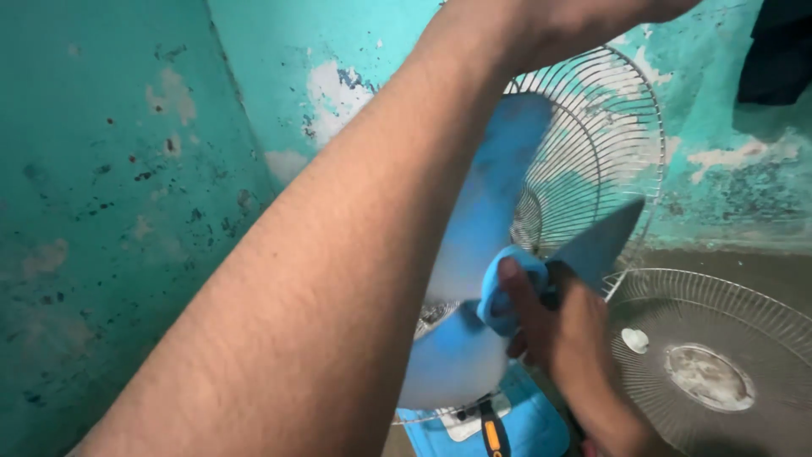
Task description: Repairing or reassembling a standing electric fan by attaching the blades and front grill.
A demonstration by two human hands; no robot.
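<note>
One view only, head camera looking down.

Left forearm crosses the frame diagonally from bottom left to top centre. Left hand (592, 13) is mostly cut off by the top edge, sitting at the upper rim of the round white wire rear fan guard (605, 144). Cannot tell whether its fingers are apart or gripping the wire.

Right hand (558, 326) comes in from bottom right, at the centre of the fan. Thumb and fingers are clamped on the round blue plastic hub cap (506, 292) at the middle of the blue plastic fan blades (482, 228). Thumb lies over the front of the cap, the other fingers curl around it.

Blades are on the motor shaft, in front of the rear guard. One blade points up behind the left forearm, one points right past the right hand, one hangs down with a pale dusty film on it. Below the blades, the light blue fan body (529, 427) shows an orange and black switch knob (493, 436).

Loose round white wire front fan guard (719, 372) lies flat on the grey floor, just right of the right hand, with a dusty round centre disc. Small white plastic cap (635, 340) rests on its mesh.

Behind: teal painted wall (110, 186) with flaking patches; dark cloth (778, 51) hangs top right.
</note>
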